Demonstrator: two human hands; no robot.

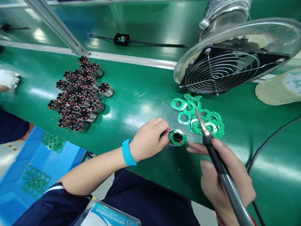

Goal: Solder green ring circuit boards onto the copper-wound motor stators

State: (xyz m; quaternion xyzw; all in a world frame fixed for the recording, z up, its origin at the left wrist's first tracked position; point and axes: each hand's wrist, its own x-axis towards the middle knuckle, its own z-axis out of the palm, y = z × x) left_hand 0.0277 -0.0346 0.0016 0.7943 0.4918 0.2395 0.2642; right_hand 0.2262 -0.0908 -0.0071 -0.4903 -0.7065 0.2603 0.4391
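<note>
My right hand [225,175] holds a soldering iron [217,160] by its dark handle, with the metal tip pointing up and left over a loose pile of green ring-shaped circuit boards [184,117]. Left of that pile, my left hand [150,138], with a blue band at the wrist, is closed at the left edge of a motor stator [171,142]. A green ring circuit board [178,140] lies on top of this stator, and dark windings show through its hole. My curled fingers partly hide their contact with the stator's edge.
Several motor stators [80,100] with copper windings stand grouped at left. A fan with a wire guard [213,70] is at the upper right, near a pale roll [277,88]. A black cable [270,138] crosses the right side. Blue bins [75,157] hold more boards. Another person's gloved hand [8,79] is far left.
</note>
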